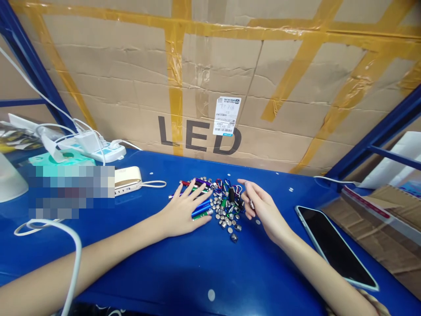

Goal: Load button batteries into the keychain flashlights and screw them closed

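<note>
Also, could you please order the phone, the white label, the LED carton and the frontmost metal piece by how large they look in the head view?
1. LED carton
2. Phone
3. White label
4. Frontmost metal piece, clearly smallest

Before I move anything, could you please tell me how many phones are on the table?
1: the phone lies flat, right of the right hand. Blurring at the left could hide another.

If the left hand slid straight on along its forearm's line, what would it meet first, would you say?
Probably the small metal pieces just beyond the fingertips of the left hand. The tubes already lie under its fingers; its exact height above the table is unclear.
</note>
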The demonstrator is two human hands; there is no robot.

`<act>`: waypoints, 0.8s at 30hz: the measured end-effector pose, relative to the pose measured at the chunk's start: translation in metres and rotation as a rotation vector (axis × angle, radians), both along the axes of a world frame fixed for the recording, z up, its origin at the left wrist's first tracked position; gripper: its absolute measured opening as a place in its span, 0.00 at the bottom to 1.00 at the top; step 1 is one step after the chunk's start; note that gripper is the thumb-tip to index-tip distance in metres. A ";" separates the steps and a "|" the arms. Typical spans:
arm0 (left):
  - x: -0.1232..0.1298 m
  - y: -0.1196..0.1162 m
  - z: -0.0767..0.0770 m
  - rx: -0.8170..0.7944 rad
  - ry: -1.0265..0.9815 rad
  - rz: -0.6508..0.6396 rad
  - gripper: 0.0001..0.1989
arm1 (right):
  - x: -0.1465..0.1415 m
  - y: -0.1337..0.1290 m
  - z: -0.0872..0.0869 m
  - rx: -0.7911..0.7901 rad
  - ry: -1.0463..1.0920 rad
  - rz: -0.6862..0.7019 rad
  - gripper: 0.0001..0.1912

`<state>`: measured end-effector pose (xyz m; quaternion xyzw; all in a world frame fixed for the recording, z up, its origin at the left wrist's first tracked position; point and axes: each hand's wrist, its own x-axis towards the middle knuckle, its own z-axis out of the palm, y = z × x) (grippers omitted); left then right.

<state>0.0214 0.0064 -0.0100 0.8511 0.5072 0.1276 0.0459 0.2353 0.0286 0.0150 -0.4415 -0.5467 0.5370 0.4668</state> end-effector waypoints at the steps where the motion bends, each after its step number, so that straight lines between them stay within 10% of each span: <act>1: -0.001 0.002 -0.001 0.010 0.009 0.040 0.32 | 0.000 0.000 -0.001 -0.007 -0.016 0.014 0.20; 12: -0.001 0.008 0.006 0.041 -0.030 0.205 0.34 | 0.000 -0.001 0.011 -0.424 0.258 -0.111 0.27; 24: 0.010 -0.020 0.017 -0.039 -0.098 -0.244 0.29 | 0.011 0.008 0.013 -0.494 0.482 -0.262 0.07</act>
